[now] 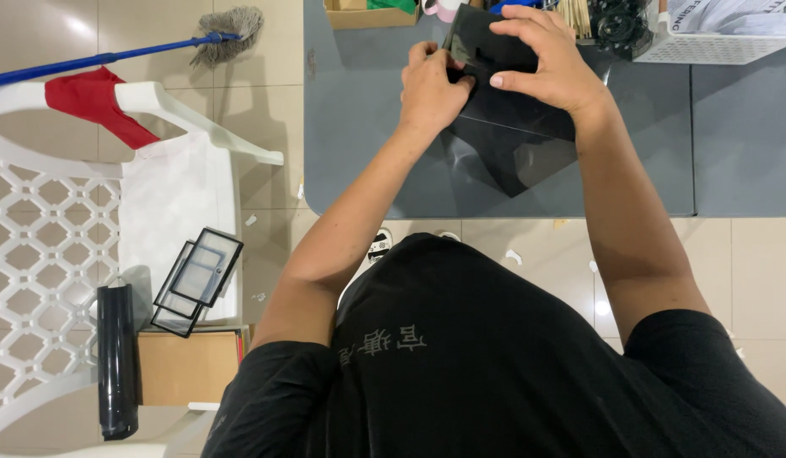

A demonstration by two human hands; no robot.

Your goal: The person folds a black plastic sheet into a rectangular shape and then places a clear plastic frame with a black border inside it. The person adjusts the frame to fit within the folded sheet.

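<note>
Over the grey table (359, 170) we grip a dark glossy sheet (511, 144) — left hand (431, 89) pinching its upper part, right hand (545, 64) clasping the top edge — and judge it thin, light, springy, slippery, best held by its edges.

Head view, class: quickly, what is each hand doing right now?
Left hand: closed, pinching the dark, glossy, flat plastic sheet on the grey table.
Right hand: fingers curled over the sheet's top edge, gripping it.

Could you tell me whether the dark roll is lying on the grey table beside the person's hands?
No, the dark roll lies on the white plastic chair, well away from the grey table.
</note>
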